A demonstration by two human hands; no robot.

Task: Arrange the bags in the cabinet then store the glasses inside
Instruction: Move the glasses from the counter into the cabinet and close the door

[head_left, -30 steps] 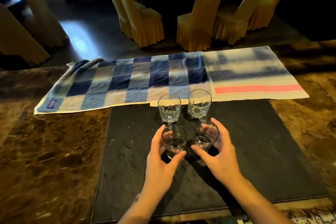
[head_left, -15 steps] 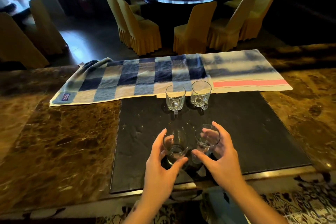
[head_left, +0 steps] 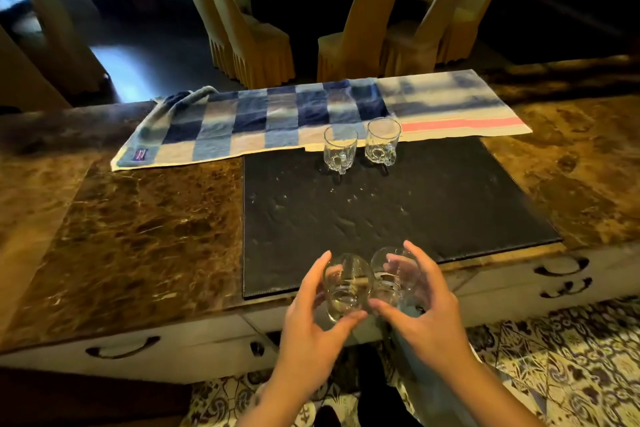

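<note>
Two glasses held: one closed in the left grip, one in the right grip, both lifted clear at the counter edge; two glasses left by the towel. Step judged: storing glasses; next, the cabinet, not in view, must be reached and both glasses set upright.

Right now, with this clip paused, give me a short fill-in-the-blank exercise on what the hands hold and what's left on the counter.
1. The left hand and right hand each hold one ____.
2. The number of glasses left standing on the black mat is ____.
3. Behind those two glasses lies a checked ____.
4. The held glasses are over the counter's ____ edge.

Missing words: glass; two; towel; near
</note>
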